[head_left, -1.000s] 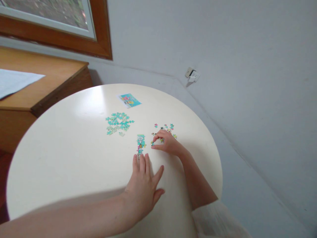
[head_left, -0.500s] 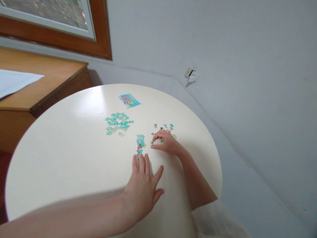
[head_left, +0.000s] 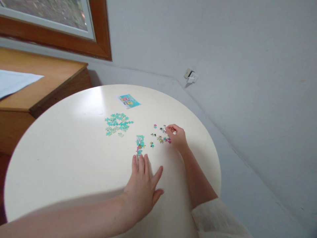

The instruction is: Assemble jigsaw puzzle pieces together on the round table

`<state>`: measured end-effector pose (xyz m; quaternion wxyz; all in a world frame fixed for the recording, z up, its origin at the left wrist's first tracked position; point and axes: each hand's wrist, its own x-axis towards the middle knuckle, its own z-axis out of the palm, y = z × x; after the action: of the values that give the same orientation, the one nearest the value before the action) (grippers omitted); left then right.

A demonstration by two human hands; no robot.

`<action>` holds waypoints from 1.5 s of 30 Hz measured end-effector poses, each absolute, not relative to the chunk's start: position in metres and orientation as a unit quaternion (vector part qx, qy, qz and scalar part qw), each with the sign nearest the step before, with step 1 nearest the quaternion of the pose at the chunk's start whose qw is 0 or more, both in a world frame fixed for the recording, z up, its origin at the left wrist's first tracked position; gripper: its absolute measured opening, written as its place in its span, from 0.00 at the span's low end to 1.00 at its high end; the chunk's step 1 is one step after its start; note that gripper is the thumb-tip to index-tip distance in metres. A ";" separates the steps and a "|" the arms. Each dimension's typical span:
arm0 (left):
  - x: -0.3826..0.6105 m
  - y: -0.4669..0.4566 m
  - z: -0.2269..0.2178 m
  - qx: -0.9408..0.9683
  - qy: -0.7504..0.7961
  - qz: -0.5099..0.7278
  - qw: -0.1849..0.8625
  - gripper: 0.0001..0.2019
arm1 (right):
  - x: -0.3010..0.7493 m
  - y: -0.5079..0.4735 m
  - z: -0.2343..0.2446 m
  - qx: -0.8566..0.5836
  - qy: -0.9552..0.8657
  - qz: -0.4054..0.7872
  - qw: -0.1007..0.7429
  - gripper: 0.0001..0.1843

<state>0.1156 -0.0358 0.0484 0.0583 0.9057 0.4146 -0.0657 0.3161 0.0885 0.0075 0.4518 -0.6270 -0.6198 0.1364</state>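
Observation:
My left hand (head_left: 142, 187) lies flat on the round cream table (head_left: 61, 158), fingers stretched out, the fingertips touching the near end of a short joined strip of puzzle pieces (head_left: 140, 143). My right hand (head_left: 177, 137) rests further right among a scatter of loose multicoloured pieces (head_left: 159, 135), its fingers curled in a pinch at the far side of the scatter; what they hold is too small to make out. A patch of teal pieces (head_left: 117, 122) lies to the left of the strip. A small picture card (head_left: 128, 100) lies further back.
A wooden desk (head_left: 37, 82) with a white sheet (head_left: 15, 82) stands at the left, below a wood-framed window (head_left: 74, 29). Grey walls meet behind the table, with a white socket (head_left: 189, 75) on them. The table's edge drops off close to my right forearm.
My right hand has moved right and further back, from beside the joined strip to the far side of the loose pieces. My left hand has stayed put.

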 end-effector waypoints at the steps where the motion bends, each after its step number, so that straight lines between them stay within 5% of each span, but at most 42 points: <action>1: 0.116 -0.036 0.050 0.905 0.415 -0.069 0.059 0.28 | 0.318 0.089 0.007 -0.630 -0.609 0.126 0.464 0.08; 10: 0.116 -0.036 0.048 0.905 0.415 -0.078 0.057 0.28 | 0.336 0.097 -0.004 -0.624 -0.508 0.087 0.588 0.19; 18: 0.116 -0.036 0.047 0.905 0.415 -0.081 0.055 0.29 | 0.337 0.096 -0.008 -0.603 -0.495 0.112 0.615 0.25; 45: 0.117 -0.035 0.049 0.903 0.419 -0.075 0.066 0.29 | 0.341 0.102 -0.017 -0.586 -0.476 0.107 0.647 0.22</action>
<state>0.1168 -0.0353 0.0485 0.0660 0.9025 0.4189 -0.0751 0.3407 0.1017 -0.0172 0.6466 -0.5862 -0.4763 0.1070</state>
